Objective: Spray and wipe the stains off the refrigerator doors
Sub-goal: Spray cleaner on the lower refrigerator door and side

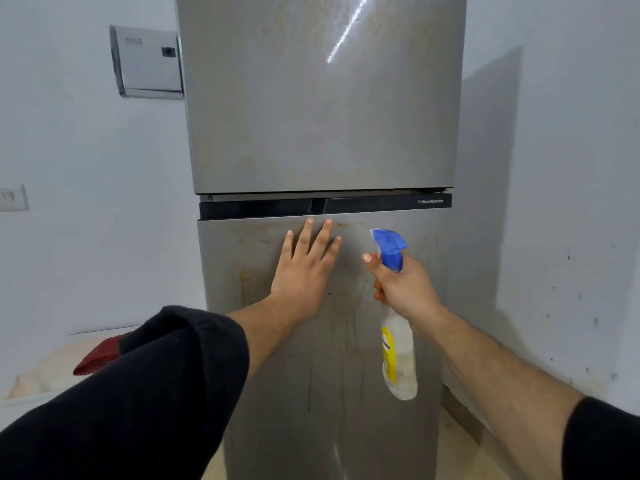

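1. Head view: the refrigerator fills the middle. Its upper door is at twelve o'clock and its lower door at six, with a black band between them.
2. The left hand lies flat on the top of the lower door. Its fingers are straight and spread, holding nothing.
3. At three o'clock of it, the right hand grips the neck of the spray bottle. The blue nozzle points toward the door and the body hangs below the fist.
4. Yellowish stains streak the lower door at nine o'clock of the left hand, and fainter runs trail toward six.
5. A red cloth lies well apart at eight o'clock, partly behind the left sleeve.
6. Judgement: this is the spraying step on the lower door, and no wiping has begun.
7. The next move likely calls for squeezing the trigger at the streaks, then fetching the cloth with the free hand.
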